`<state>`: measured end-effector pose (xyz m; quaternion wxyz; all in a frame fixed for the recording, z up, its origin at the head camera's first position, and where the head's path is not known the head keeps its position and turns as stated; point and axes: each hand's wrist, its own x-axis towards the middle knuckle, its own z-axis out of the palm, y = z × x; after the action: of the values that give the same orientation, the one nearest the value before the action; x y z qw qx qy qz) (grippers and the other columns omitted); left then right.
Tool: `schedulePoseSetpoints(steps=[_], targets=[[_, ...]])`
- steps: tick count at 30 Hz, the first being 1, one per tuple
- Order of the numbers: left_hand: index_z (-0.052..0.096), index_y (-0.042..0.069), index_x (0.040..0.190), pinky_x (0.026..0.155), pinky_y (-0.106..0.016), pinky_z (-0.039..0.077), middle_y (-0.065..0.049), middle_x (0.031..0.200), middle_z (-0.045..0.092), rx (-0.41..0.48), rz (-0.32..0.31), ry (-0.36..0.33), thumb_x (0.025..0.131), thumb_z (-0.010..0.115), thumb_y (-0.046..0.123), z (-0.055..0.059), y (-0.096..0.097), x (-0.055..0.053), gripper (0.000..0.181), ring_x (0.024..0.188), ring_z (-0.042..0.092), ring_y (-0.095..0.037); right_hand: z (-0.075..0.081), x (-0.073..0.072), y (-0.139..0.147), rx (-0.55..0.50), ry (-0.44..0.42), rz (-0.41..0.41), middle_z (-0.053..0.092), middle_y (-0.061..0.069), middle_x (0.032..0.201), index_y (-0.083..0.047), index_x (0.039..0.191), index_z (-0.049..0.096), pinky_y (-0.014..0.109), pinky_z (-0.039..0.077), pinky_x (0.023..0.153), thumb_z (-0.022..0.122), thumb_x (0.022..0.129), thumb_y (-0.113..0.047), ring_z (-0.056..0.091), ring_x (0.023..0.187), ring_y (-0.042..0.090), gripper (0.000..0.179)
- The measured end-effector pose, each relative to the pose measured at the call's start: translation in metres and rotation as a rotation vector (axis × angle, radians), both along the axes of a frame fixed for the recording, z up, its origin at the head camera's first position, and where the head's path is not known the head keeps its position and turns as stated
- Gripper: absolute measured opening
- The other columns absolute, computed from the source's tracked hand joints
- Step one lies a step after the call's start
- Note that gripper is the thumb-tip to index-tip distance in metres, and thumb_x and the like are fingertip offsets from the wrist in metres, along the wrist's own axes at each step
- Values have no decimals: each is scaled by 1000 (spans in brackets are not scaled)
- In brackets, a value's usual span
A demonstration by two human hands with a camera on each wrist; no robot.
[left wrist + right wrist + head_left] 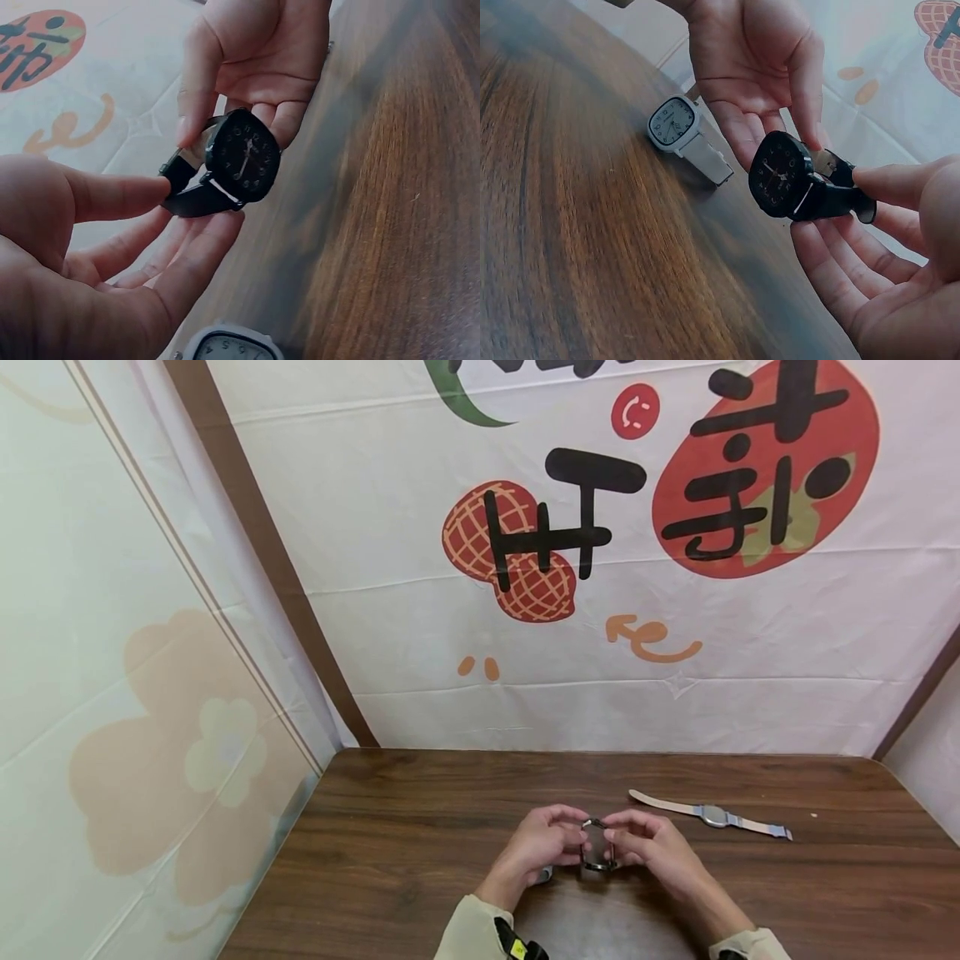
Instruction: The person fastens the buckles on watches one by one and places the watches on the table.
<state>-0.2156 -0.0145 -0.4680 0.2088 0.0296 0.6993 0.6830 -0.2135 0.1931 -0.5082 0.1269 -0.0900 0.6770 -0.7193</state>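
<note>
Left wrist, squarish black watch (244,155), woodgrain table (382,240)

Black watch dial (244,156): 11 and 12 legible.
White watch dial (672,122), between black watch and bench (375,860) left edge: 4, 5, 6 legible, inverted.
Wall cloth (390,635), beyond bench far edge: black characters on red fruit print (767,460) and peanut print (517,564), transcription uncertain.
Red disc (635,412): smiling-face sign, sideways.
Orange mark (652,637): curled arrow.

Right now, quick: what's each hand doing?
Left hand: closed, holding the black watch by its strap.
Right hand: closed, holding that same strap.
</note>
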Motion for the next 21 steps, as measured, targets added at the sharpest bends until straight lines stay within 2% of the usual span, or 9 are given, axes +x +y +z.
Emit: schedulePoseSetpoints(steps=[9,14,21], targets=[[67,3,113,77,-41,59,-13,96,72,-105,-45,9,90,60,-6,1,2,-4,25,83,69,-17,-3,1,3,2,-35,57,69,16,102,15,121,55,36,59,74,68,93,-15,70,84,22,43],[68,3,111,76,-39,60,-13,90,72,-156,-64,8,88,62,-10,0,1,-5,27,80,69,-18,-7,2,5,3,-45,97,70,17,100,15,122,54,37,60,74,67,94,-13,71,85,24,42],[69,3,108,73,-38,60,-11,84,72,-205,-72,33,85,61,-13,0,3,-6,29,77,69,-17,-12,3,5,20,-38,110,72,18,100,15,122,54,37,60,74,67,94,-12,72,86,26,41]])
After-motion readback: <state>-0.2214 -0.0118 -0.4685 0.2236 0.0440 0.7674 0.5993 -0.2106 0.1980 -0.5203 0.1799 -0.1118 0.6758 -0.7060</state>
